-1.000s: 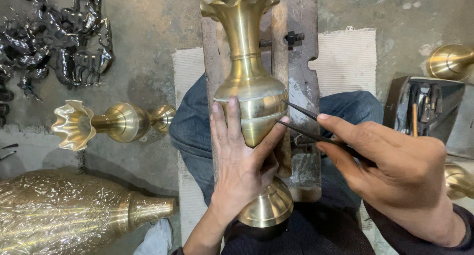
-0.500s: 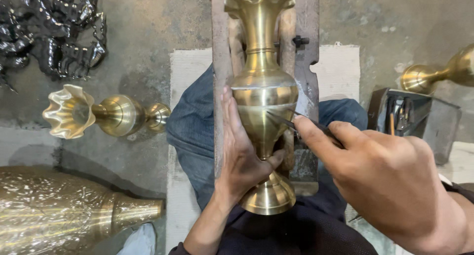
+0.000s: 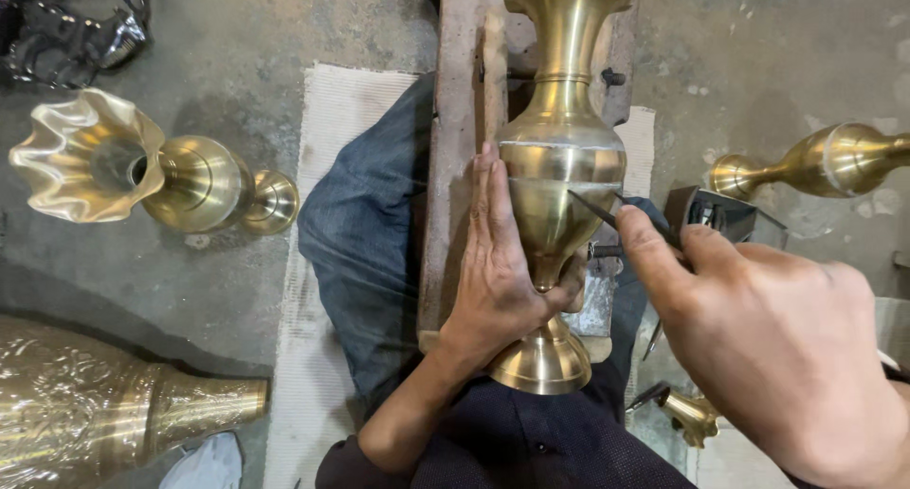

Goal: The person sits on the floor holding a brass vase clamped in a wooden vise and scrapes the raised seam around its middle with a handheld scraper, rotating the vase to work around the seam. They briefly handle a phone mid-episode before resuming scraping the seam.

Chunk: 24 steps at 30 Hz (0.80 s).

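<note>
A brass vase (image 3: 561,181) with a fluted mouth lies lengthwise on a worn wooden block (image 3: 457,138) that rests over my lap. My left hand (image 3: 498,271) wraps the vase's narrow lower body, fingers flat along its left side, thumb under the stem. My right hand (image 3: 758,328) pinches a thin dark pointed metal tool (image 3: 592,208), and its tip touches the belly of the vase just below a scribed band.
On the concrete floor at left lie a second fluted brass vase (image 3: 152,172) and a large engraved brass vessel (image 3: 104,408). Another brass vase (image 3: 815,164) lies at right beside a small dark metal box (image 3: 713,214). Dark metal castings (image 3: 66,20) sit top left. A small brass piece (image 3: 690,415) lies by my right knee.
The view has shifted so everything sits lower and further right. My right hand brought the tool's tip onto the vase's belly. My left hand keeps its hold on the lower body.
</note>
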Each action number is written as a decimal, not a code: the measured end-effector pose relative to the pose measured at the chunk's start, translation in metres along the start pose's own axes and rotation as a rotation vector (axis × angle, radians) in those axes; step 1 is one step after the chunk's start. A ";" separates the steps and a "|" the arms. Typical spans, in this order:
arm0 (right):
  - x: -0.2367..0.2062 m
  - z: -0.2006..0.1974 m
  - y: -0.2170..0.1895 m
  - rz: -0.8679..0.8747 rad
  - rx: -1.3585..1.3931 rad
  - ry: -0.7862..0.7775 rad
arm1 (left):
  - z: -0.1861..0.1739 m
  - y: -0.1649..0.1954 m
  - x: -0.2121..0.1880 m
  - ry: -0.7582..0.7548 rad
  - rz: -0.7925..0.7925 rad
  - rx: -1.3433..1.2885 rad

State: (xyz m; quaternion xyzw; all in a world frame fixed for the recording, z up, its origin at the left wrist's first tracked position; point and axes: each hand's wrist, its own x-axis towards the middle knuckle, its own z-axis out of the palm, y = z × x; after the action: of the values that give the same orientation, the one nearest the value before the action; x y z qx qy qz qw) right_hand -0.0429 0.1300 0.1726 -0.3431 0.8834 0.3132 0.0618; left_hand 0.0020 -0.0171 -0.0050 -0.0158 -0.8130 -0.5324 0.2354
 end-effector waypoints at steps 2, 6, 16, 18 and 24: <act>0.000 -0.001 -0.002 0.014 -0.014 -0.031 | -0.002 -0.002 0.000 -0.005 0.023 -0.004; -0.002 0.005 -0.005 -0.024 -0.002 0.076 | -0.003 -0.003 -0.001 -0.015 0.019 -0.004; -0.004 0.020 0.019 -0.003 0.069 0.001 | 0.006 0.001 0.003 -0.009 -0.023 0.017; -0.001 0.021 0.031 -0.042 0.204 0.160 | 0.006 0.002 0.004 -0.017 -0.037 0.019; 0.014 0.047 0.063 -0.118 0.438 0.357 | 0.013 0.002 0.009 -0.073 -0.040 0.039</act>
State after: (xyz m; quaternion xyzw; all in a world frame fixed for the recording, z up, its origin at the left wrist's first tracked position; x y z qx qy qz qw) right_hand -0.0990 0.1853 0.1627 -0.4221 0.9054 0.0452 -0.0040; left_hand -0.0103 -0.0069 -0.0041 -0.0145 -0.8313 -0.5201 0.1954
